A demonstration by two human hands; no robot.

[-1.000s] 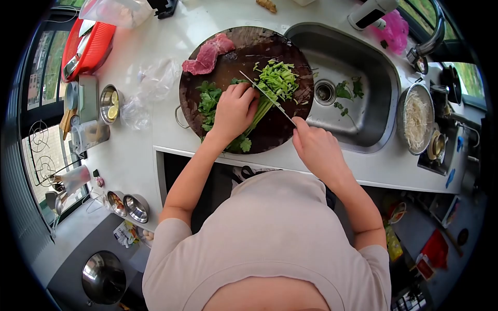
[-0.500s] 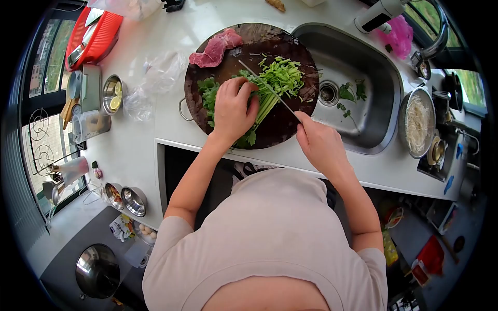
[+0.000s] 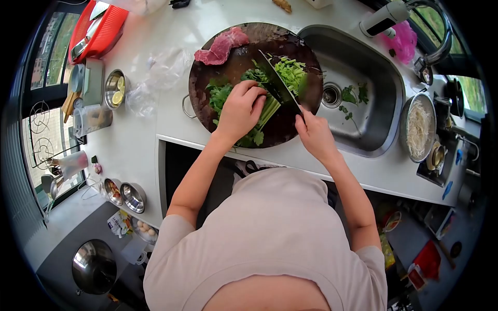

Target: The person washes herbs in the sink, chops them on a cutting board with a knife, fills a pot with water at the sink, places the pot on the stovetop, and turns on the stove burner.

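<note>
A round dark cutting board (image 3: 207, 78) lies on the counter, partly over the sink's left edge. My left hand (image 3: 239, 111) is curled over a bunch of leafy celery (image 3: 268, 111), pressing it to the board. Its leaves show on both sides of the hand. My right hand (image 3: 315, 136) grips the handle of a knife (image 3: 280, 82), whose broad blade is tilted across the stalks beside my left fingertips. Beyond the blade is a pile of chopped celery (image 3: 291, 72). A piece of raw meat (image 3: 224, 45) rests at the board's far left.
The steel sink (image 3: 381, 124) on the right holds a few loose leaves (image 3: 355, 94) by the drain. A bowl of pale shreds (image 3: 418, 127) stands beyond it. At left are a plastic bag (image 3: 161, 72), a bowl of lemon pieces (image 3: 115, 90) and a red basket (image 3: 106, 36).
The knife has turned from edge-on to showing its broad side, and its tip has shifted right. My right hand has moved slightly. My left hand stays on the celery.
</note>
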